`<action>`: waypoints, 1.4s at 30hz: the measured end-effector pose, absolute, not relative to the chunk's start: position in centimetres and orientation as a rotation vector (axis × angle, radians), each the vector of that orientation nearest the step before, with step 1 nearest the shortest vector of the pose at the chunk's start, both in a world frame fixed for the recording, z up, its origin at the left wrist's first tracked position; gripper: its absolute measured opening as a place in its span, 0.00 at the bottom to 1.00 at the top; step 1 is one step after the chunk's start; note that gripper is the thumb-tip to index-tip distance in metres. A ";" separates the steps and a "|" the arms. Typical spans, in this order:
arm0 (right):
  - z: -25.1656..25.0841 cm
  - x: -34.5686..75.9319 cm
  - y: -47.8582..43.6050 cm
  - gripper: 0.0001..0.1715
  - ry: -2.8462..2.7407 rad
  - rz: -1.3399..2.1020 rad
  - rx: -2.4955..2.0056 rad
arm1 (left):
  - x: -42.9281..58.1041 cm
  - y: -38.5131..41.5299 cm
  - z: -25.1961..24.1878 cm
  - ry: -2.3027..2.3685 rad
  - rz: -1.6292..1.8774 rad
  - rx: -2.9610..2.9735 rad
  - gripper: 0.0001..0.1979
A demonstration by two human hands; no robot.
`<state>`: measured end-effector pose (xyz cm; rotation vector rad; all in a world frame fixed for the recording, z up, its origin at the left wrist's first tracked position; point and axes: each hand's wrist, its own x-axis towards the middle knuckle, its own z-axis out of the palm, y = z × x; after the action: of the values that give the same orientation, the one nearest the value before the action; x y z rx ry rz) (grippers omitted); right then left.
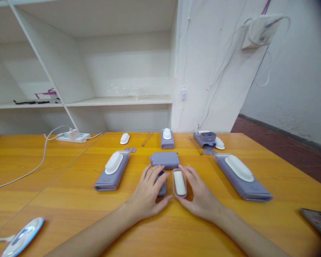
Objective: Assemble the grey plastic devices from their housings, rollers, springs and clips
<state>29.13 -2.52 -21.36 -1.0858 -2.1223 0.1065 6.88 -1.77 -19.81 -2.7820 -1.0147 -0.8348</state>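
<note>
My left hand [151,189] is curled around a small dark purple-grey oval cup [162,190], its fingers over the far end and its thumb near the close end. The fingers hide much of that cup. Close beside it, my right hand [199,191] spans a clear-rimmed oval case [179,182] with a white insert, fingertips at the top and thumb at the bottom. Both pieces are low at the wooden table [160,228]. Just beyond the fingertips lies a purple rectangular housing [165,159] on its side.
Purple housings topped with white oval pieces lie at left [113,171], right [243,176] and back [167,139]. Behind are a white oval piece [125,138], springs [147,139] and another purple assembly [205,139]. A power strip [73,135], glowing disc [24,237] and phone [318,219] lie farther out.
</note>
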 end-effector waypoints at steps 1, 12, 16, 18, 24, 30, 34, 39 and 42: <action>-21.3 29.0 -2.6 0.44 -2.121 0.119 -1.072 | 6.9 -1.8 -19.8 -0.958 -0.803 -2.795 0.28; -20.7 29.1 -2.9 0.38 -2.251 -0.581 -0.940 | 7.3 -1.9 -19.7 -0.923 -0.719 -2.866 0.29; -20.0 28.8 -3.0 0.33 -2.409 -0.755 -0.758 | 7.4 -1.8 -20.0 -0.940 -0.771 -2.853 0.28; -20.0 28.7 -2.9 0.32 -2.427 -0.747 -0.761 | 7.4 -1.8 -20.0 -0.947 -0.780 -2.852 0.27; -20.9 28.4 -2.7 0.32 -2.384 -0.484 -0.899 | 7.5 -1.8 -19.7 -0.926 -0.922 -2.879 0.27; -20.7 28.8 -2.6 0.31 -2.375 -0.539 -0.768 | 8.6 -2.2 -20.3 -0.999 -1.215 -2.832 0.23; -20.7 29.0 -2.4 0.32 -2.332 -0.506 -0.859 | 8.7 -2.3 -20.4 -1.014 -1.248 -2.829 0.18; -20.9 29.1 -2.2 0.34 -2.246 -0.302 -1.142 | 8.4 -2.3 -20.5 -0.974 -1.232 -2.787 0.09; -21.3 29.4 -1.9 0.33 -2.196 -0.186 -1.285 | 8.1 -2.2 -20.8 -1.015 -1.289 -2.691 0.12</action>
<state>29.40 -1.89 -21.29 -1.2852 -2.1957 -0.1864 8.11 -2.22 -20.80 -2.6906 -1.0149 -1.2891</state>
